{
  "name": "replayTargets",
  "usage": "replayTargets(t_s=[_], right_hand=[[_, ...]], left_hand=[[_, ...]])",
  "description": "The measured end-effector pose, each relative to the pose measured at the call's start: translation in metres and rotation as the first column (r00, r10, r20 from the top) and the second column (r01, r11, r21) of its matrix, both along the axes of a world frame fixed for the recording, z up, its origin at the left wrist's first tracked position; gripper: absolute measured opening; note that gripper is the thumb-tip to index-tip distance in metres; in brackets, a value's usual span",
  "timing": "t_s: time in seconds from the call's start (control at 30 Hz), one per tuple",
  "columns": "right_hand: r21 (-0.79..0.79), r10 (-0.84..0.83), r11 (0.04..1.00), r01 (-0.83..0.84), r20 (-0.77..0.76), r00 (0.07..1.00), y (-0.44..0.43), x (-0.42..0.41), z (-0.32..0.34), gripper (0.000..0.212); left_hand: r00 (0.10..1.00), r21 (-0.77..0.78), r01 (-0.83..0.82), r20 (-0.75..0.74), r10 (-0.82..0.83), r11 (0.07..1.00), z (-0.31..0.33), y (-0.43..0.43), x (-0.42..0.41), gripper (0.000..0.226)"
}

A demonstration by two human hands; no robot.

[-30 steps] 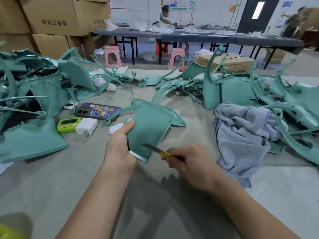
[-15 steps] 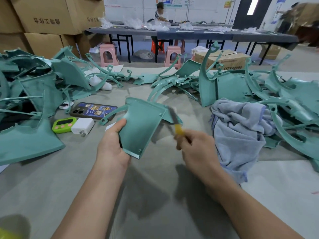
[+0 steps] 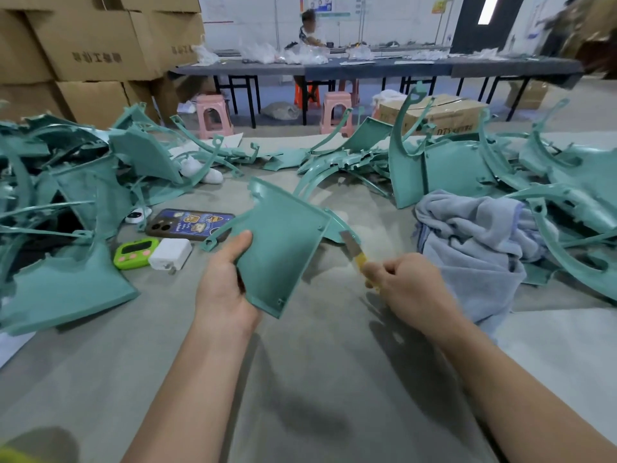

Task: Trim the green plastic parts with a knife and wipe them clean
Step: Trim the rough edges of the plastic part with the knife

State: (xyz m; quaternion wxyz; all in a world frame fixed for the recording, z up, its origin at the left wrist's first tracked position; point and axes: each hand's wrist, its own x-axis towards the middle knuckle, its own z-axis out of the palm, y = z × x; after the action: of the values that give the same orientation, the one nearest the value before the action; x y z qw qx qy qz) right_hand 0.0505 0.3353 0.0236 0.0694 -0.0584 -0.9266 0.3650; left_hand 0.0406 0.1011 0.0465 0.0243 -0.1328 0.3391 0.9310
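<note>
My left hand (image 3: 224, 285) grips a flat green plastic part (image 3: 282, 243) by its left edge and holds it tilted above the grey table (image 3: 317, 379). My right hand (image 3: 409, 286) is closed on a yellow-handled knife (image 3: 354, 248), whose blade points up and left beside the part's right edge, near a curved flange. A grey-blue cloth (image 3: 474, 248) lies crumpled just right of my right hand. Piles of green parts lie at the left (image 3: 66, 202) and at the right (image 3: 500, 168).
A phone (image 3: 190, 224), a green timer (image 3: 135, 252) and a white charger (image 3: 170, 253) lie left of the held part. Cardboard boxes (image 3: 86, 45) stand at the back left. Pink stools (image 3: 213, 116) and a long dark table with a seated person are behind.
The knife has left the part's lower corner and moved up to its right edge. My left hand has raised and turned the part, so more of its face shows.
</note>
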Motion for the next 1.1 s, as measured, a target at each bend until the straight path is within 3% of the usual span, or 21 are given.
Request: replayTargets(t_s=[0.1,0.13,0.2,0.23,0.3,0.37,0.5,0.57,0.63,0.7,0.77,0.83,0.87,0.9,0.97,1.0,1.1], right_hand=[[0.146,-0.146,0.974,0.174,-0.185,0.972,0.002,0.008,0.002,0.070],[0.128,-0.154,0.973,0.194,-0.268,0.951,0.001,0.012,0.003,0.071],[-0.128,-0.066,0.991,0.028,-0.301,0.951,-0.002,0.015,0.008,0.070],[-0.313,0.019,0.944,-0.108,-0.276,0.961,-0.005,0.015,0.011,0.063],[-0.417,0.177,0.869,-0.265,-0.239,0.955,-0.008,0.015,0.011,0.036],[-0.398,0.212,0.868,-0.297,-0.245,0.946,-0.012,0.013,0.007,0.028],[-0.729,-0.019,0.669,-0.142,-0.208,0.978,-0.019,0.011,0.001,0.032],[-0.801,-0.097,0.591,-0.091,-0.183,0.978,-0.026,0.013,0.001,0.035],[-0.851,-0.085,0.517,-0.086,-0.152,0.985,-0.032,0.017,0.002,0.029],[-0.859,0.036,0.497,-0.123,-0.122,0.992,-0.036,0.021,0.007,0.021],[-0.713,0.196,0.675,-0.191,-0.076,0.978,-0.037,0.025,0.010,0.019],[-0.250,0.184,0.947,-0.201,-0.090,0.979,-0.027,0.024,0.011,0.017],[0.008,0.110,0.994,-0.110,-0.173,0.979,-0.020,0.023,0.012,0.014],[0.153,0.012,0.988,0.034,-0.290,0.957,-0.009,0.021,0.016,0.011],[0.220,-0.144,0.936,0.275,-0.475,0.868,0.021,0.013,0.024,0.017],[0.240,-0.202,0.908,0.344,-0.468,0.860,0.040,0.008,0.026,0.029],[0.408,-0.326,0.845,0.344,-0.117,0.938,0.082,-0.004,0.018,0.075]], left_hand=[[0.996,-0.304,-0.073,-0.067,0.055,0.950,-0.003,0.008,0.001,0.014],[0.994,-0.378,-0.080,-0.096,0.047,0.922,-0.004,0.009,0.001,0.012],[0.990,-0.447,-0.049,-0.139,-0.015,0.893,-0.004,0.012,0.004,0.022],[0.986,-0.476,-0.011,-0.151,-0.069,0.879,-0.003,0.014,0.006,0.027],[0.972,-0.536,0.060,-0.162,-0.172,0.842,-0.003,0.018,0.010,0.033],[0.961,-0.521,0.132,-0.142,-0.238,0.843,-0.006,0.021,0.011,0.034],[0.887,-0.345,0.316,-0.223,-0.404,0.884,-0.009,0.010,0.009,0.033],[0.781,-0.302,0.437,-0.339,-0.524,0.847,-0.006,0.006,0.007,0.059],[0.682,-0.360,0.501,-0.395,-0.615,0.787,-0.008,0.008,0.005,0.091],[0.656,-0.423,0.479,-0.410,-0.634,0.769,-0.013,0.016,0.008,0.086],[0.716,-0.465,0.373,-0.406,-0.568,0.803,-0.014,0.029,0.012,0.056],[0.827,-0.434,0.217,-0.395,-0.401,0.875,-0.018,0.035,0.011,0.042],[0.873,-0.382,0.130,-0.394,-0.288,0.915,-0.019,0.036,0.009,0.042],[0.898,-0.338,0.061,-0.392,-0.199,0.939,-0.018,0.036,0.008,0.042],[0.919,-0.315,-0.037,-0.383,-0.091,0.948,-0.016,0.034,0.006,0.041],[0.928,-0.317,-0.087,-0.371,-0.039,0.944,-0.016,0.033,0.004,0.043],[0.935,-0.338,-0.180,-0.349,0.055,0.924,-0.014,0.032,0.002,0.051]])
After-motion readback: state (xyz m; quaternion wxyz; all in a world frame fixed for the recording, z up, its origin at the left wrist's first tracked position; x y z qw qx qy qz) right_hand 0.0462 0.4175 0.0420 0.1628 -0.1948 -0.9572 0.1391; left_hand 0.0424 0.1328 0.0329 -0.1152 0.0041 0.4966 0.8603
